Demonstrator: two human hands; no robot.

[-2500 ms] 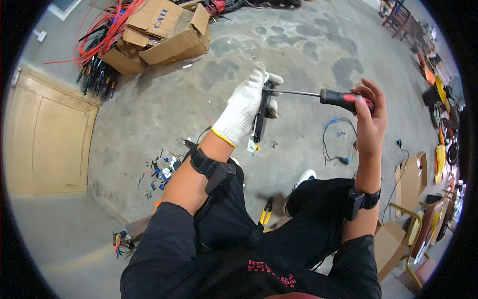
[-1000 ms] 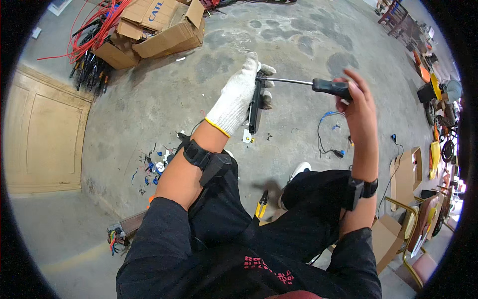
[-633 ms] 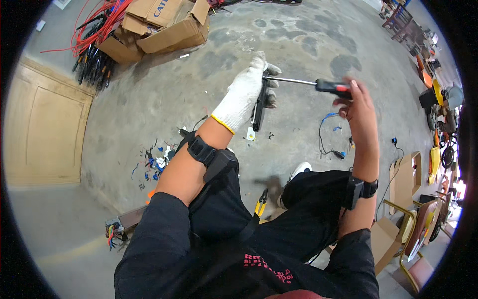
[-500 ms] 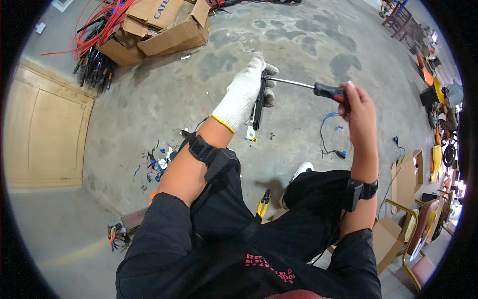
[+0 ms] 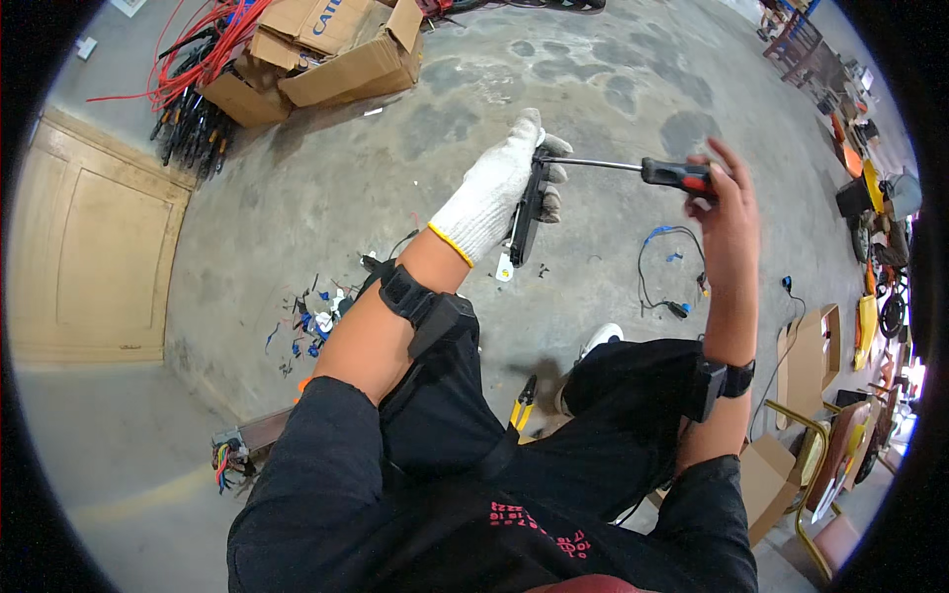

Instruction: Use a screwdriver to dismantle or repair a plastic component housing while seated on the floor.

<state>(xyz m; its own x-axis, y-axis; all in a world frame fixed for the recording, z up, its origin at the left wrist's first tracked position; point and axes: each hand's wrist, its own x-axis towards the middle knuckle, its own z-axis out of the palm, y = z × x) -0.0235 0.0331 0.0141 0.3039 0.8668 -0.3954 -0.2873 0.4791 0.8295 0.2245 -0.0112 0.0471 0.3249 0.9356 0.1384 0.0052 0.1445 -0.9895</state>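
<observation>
My left hand [image 5: 494, 188], in a white knit glove with a yellow hem, grips a long black part [image 5: 526, 225], held at a slant in front of me. A screwdriver [image 5: 677, 174] lies level across the view, the tip of its metal shaft at the top of that part. Its black and red handle is in my bare right hand [image 5: 724, 203], thumb on it, an upper finger lifted away. Between my legs is a yellow-handled cutting or stripping tool [image 5: 522, 410].
Cardboard boxes [image 5: 351, 74], red cables [image 5: 198, 54] and a wooden door [image 5: 99, 247] are at left. Scraps [image 5: 321, 321] litter the floor [image 5: 445, 326]; a looped cable [image 5: 643, 272] lies right. Flattened cardboard [image 5: 803, 361], a metal-framed chair [image 5: 820, 435] and clutter line the right side.
My right hand has shifted its fingers on the handle, which shows different sides. Both hands and the black part sit slightly right and lower than half a second ago.
</observation>
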